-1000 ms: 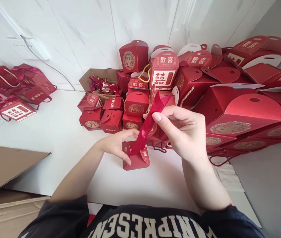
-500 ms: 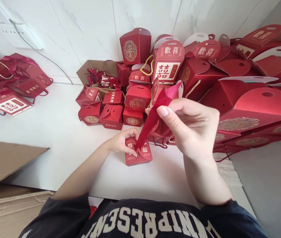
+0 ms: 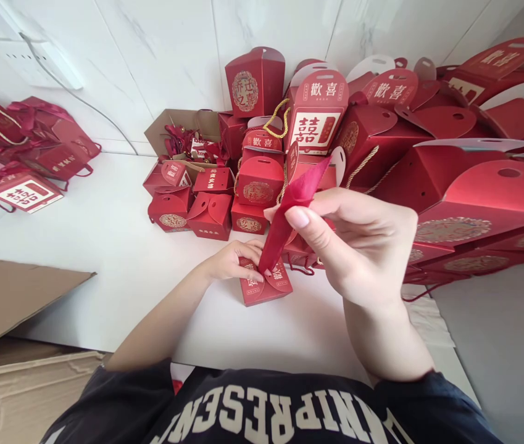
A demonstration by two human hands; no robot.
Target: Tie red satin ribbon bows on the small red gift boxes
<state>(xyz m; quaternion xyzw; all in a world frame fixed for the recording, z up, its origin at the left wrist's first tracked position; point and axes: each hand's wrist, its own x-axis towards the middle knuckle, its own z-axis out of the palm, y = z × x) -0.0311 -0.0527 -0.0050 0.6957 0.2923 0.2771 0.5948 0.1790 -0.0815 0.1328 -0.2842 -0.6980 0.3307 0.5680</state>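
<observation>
A small red gift box (image 3: 266, 293) with pale lettering rests on the white table, its curved top flaps folded inward. My left hand (image 3: 236, 262) is closed over the top of this box, fingers at the far side and thumb on the near flap. From the middle of the box top a dark red ribbon (image 3: 276, 240) rises toward the upper right. My right hand (image 3: 352, 240) pinches that ribbon between thumb and fingers, well above the box; a loose end sticks up past the fingertips. The ribbon's lower end is hidden at the flaps.
Many red gift boxes (image 3: 257, 182) are stacked against the tiled wall, with larger ones (image 3: 488, 185) on the right. An open cardboard box (image 3: 157, 129) holds ribbons and tags. Ribboned boxes (image 3: 30, 191) stand at far left, and a cardboard flap (image 3: 21, 296) juts out nearer.
The small box and my left hand have shifted slightly right in view. My right hand still pinches the ribbon, now a little lower in view, and the ribbon shows its broader side.
</observation>
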